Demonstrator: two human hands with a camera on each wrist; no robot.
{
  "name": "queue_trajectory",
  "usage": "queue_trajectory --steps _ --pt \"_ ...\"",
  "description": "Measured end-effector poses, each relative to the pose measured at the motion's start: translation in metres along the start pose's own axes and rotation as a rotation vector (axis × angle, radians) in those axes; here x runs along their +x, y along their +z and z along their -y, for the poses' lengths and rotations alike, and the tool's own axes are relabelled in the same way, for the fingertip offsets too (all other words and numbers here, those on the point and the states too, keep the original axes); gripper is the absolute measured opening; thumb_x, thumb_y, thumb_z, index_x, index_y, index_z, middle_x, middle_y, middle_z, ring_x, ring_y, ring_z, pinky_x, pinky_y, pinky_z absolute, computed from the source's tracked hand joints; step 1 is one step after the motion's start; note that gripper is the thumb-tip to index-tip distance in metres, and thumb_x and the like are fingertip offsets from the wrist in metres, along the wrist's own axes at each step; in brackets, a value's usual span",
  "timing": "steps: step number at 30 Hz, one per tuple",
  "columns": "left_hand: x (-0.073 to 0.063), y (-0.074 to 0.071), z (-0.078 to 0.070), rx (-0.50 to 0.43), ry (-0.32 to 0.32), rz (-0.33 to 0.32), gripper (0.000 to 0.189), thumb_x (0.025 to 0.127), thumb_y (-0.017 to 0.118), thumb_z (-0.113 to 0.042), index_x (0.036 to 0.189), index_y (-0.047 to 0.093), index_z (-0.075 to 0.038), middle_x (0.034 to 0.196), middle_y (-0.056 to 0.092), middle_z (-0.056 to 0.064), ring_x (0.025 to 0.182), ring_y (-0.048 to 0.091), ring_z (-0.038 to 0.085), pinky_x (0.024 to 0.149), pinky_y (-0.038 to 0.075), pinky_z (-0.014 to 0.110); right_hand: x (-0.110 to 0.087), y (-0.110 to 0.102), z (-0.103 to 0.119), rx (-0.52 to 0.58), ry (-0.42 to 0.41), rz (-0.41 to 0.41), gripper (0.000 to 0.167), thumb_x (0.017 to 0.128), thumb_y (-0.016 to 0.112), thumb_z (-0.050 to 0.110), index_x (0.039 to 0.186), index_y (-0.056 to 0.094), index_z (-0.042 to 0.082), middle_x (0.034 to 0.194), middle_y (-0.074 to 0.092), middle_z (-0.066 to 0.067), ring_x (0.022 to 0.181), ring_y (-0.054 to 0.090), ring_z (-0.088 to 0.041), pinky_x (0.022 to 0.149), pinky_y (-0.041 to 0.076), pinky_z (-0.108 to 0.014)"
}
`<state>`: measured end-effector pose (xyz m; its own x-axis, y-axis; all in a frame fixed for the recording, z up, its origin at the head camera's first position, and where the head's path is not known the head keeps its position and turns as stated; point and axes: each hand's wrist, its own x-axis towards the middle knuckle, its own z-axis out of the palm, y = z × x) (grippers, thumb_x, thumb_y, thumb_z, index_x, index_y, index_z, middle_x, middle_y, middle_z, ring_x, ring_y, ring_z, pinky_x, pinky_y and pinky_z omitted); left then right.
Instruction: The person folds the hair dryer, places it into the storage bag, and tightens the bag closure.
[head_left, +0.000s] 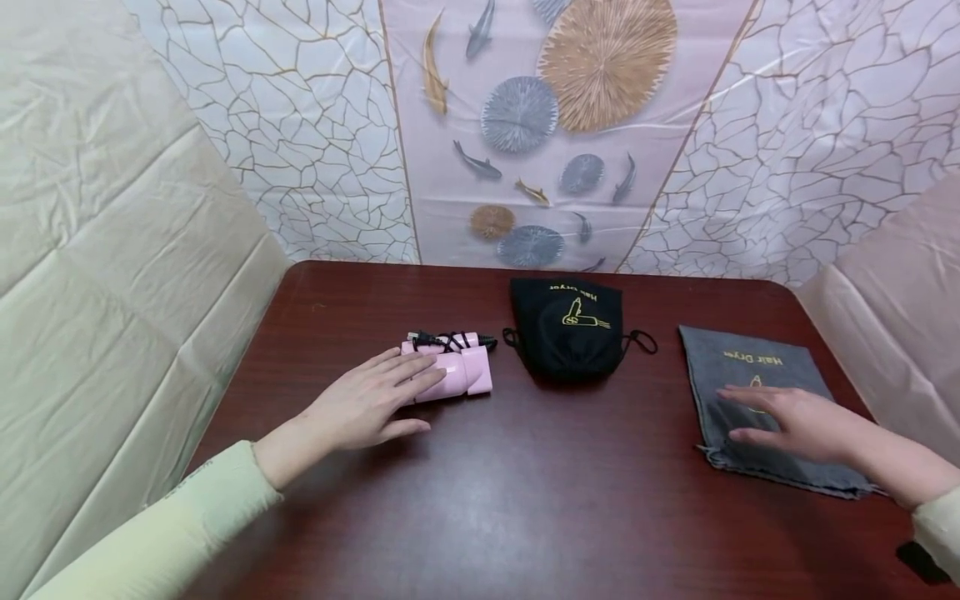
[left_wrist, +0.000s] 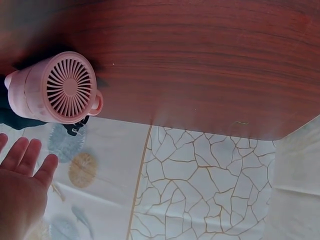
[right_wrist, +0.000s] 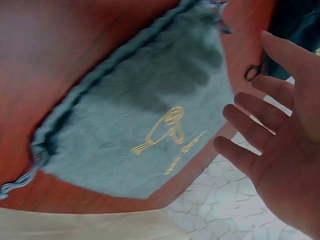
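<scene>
A pink hair dryer (head_left: 452,377) lies folded on the table, its black cord and plug (head_left: 427,338) bundled at the far side. My left hand (head_left: 375,402) hovers just above its near-left part, fingers straight, and hides some of it. The left wrist view shows the dryer's round slotted rear grille (left_wrist: 70,88), with the hand (left_wrist: 22,187) apart from it. Over a flat grey drawstring bag (head_left: 757,350) hangs my right hand (head_left: 798,421), fingers spread and holding nothing. The bag (right_wrist: 120,135) carries a yellow hair dryer print, and the hand's shadow falls across it.
Between the hands, a black drawstring pouch (head_left: 566,346) stands full-looking towards the back, its cord loops out at both sides. The dark red wooden table (head_left: 480,500) meets a patterned cloth (head_left: 517,208) behind and a plain beige cloth (head_left: 112,250) at the left.
</scene>
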<state>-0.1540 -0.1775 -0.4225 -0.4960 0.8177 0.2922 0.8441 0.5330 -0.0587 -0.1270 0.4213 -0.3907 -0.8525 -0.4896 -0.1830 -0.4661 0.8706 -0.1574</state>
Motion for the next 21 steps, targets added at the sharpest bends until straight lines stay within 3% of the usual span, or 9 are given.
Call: queue_trajectory --steps 6,13,18,21 --pt "-0.003 0.001 -0.002 0.024 0.014 0.018 0.072 0.095 0.077 -0.050 0.149 0.061 -0.006 0.153 0.059 0.018 0.143 0.056 0.032 0.120 0.043 0.052 -0.020 0.013 -0.017 -0.028 0.051 0.057 0.064 0.088 0.087 0.034 0.135 0.068 -0.004 0.130 0.070 -0.028 0.110 0.072 -0.047 0.088 0.058 -0.061" --pt "-0.004 0.001 -0.003 0.035 0.017 0.034 0.071 0.096 0.076 -0.051 0.150 0.061 -0.006 0.153 0.060 0.017 0.143 0.056 0.032 0.119 0.044 0.052 -0.035 0.037 -0.029 -0.125 0.013 -0.030 0.061 0.077 0.094 0.031 0.124 0.074 -0.001 0.118 0.075 -0.020 0.101 0.075 -0.039 0.083 0.060 -0.054" --pt "-0.005 0.004 -0.003 0.032 0.022 0.028 0.071 0.096 0.075 -0.050 0.150 0.061 -0.005 0.153 0.060 0.017 0.142 0.057 0.032 0.119 0.043 0.052 -0.038 0.045 -0.031 -0.147 0.047 0.018 0.056 0.077 0.094 0.029 0.120 0.074 -0.001 0.117 0.073 -0.019 0.101 0.074 -0.041 0.081 0.060 -0.054" --pt "-0.005 0.004 -0.003 0.032 0.024 0.023 0.071 0.096 0.075 -0.050 0.150 0.061 -0.005 0.152 0.060 0.017 0.142 0.057 0.032 0.120 0.043 0.052 -0.041 0.050 -0.032 -0.182 0.019 -0.038 0.050 0.074 0.095 0.028 0.112 0.075 0.005 0.111 0.073 -0.012 0.094 0.075 -0.035 0.074 0.060 -0.049"
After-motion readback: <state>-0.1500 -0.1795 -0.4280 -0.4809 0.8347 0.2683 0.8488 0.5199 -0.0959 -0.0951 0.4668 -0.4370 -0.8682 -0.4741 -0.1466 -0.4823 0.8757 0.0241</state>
